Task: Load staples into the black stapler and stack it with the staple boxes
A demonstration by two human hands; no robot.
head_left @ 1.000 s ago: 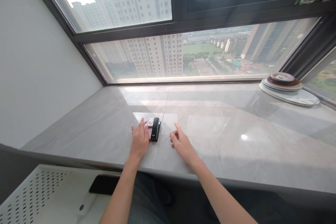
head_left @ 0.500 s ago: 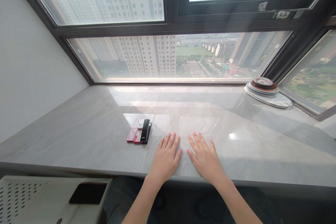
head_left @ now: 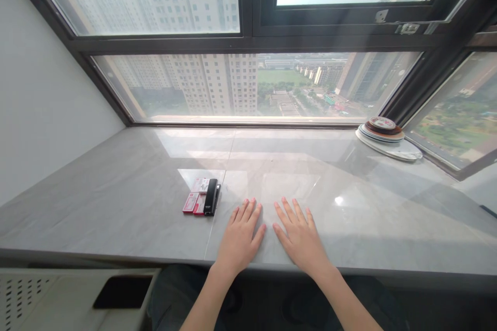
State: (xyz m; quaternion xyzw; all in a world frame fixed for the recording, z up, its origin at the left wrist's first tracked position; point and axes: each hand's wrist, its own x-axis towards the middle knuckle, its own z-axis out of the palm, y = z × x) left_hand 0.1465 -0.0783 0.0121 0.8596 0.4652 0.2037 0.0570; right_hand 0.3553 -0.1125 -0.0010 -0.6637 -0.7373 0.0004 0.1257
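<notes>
My left hand (head_left: 239,235) lies flat on the grey counter (head_left: 128,217), fingers stretched out and holding nothing. Beside it, a short gap away, my right hand (head_left: 300,235) also rests palm down with its fingers spread. To the left of my left hand sits a black stapler (head_left: 210,197), apart from the fingers. Against the stapler's left side are several small red-and-white boxes (head_left: 190,202), partly covered by it.
A stack of plates (head_left: 382,132) stands at the back right corner by the dark window frame (head_left: 248,44). Below the counter at the lower left is a white perforated unit (head_left: 58,300) with a black phone-like slab (head_left: 123,292) on it.
The whole view has shifted slightly, so the counter items appear a little further left and lower. Both hands stay flat in place on the counter.
</notes>
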